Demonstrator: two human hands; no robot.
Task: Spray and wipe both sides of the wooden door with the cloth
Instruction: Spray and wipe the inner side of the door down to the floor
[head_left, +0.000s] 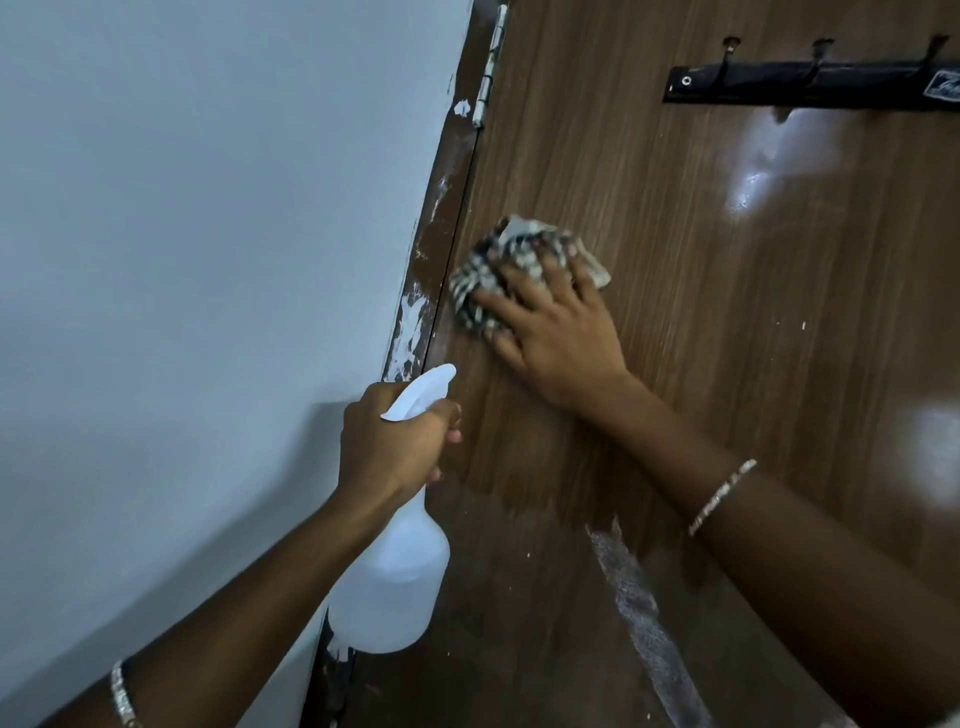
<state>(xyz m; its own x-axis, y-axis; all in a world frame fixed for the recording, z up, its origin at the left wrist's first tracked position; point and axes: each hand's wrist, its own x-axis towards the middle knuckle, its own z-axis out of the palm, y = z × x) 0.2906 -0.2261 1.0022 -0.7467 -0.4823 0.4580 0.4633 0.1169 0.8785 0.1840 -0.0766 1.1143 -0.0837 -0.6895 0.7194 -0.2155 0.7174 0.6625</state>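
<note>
Wiping was in hand: right hand (556, 332), fingers spread, pressed checked cloth (493, 270) flat on wooden door (701, 291) by its hinge edge; left hand (389, 441) gripped spray bottle (389, 566). Next prob. needs strokes toward lower white streaks (628, 587).

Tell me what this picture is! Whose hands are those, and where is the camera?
There is no machine here, just a person cleaning. The camera sits on the person's head, so you see their two hands the way they do. The left hand grips a white spray bottle by its neck. The right hand presses a checked cloth against the brown wooden door. Left of the door is a pale wall. High on the door is a dark rack of hooks, and a hinge sits at the door's edge.
</note>
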